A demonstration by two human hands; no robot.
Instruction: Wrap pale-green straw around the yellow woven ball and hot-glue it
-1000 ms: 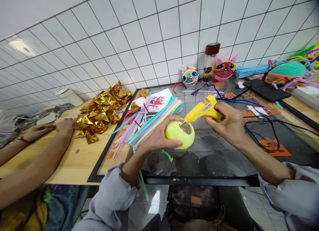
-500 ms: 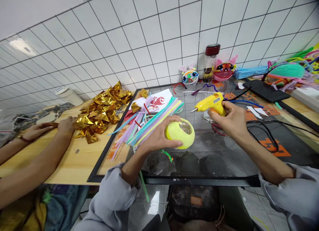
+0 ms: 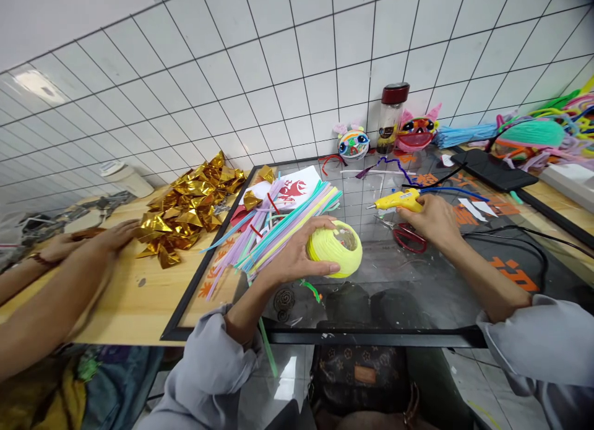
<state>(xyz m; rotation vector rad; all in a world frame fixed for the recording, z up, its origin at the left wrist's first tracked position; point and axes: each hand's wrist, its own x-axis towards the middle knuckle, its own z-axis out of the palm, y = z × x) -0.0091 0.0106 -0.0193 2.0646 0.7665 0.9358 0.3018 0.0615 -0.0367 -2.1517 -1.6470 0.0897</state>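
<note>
My left hand (image 3: 304,253) is wrapped around a hollow yellow ball (image 3: 342,257) that looks wound with fuzzy strips; its open hole faces up and to the right. In my right hand (image 3: 434,219) is a yellow glue gun (image 3: 398,200), gripped by its handle, nozzle pointing left. Just below the glue gun lie red-handled scissors (image 3: 409,238) on the dark glossy mat. A bundle of pastel pipe cleaners (image 3: 288,223) rests beside my left hand, over a white paper with a red print (image 3: 299,189).
At the left, a co-worker's hands (image 3: 111,235) are beside crumpled gold foil pieces (image 3: 190,198). Along the wall stand two decorated faces (image 3: 353,143) and a glass bottle (image 3: 388,124). A black phone (image 3: 500,170), more pipe cleaners (image 3: 468,135) and a black cable (image 3: 533,244) are on the right.
My right hand has moved the glue gun right and slightly down, away from the yellow ball, uncovering the scissors. My left hand stays put. The co-worker's near hand has shifted left.
</note>
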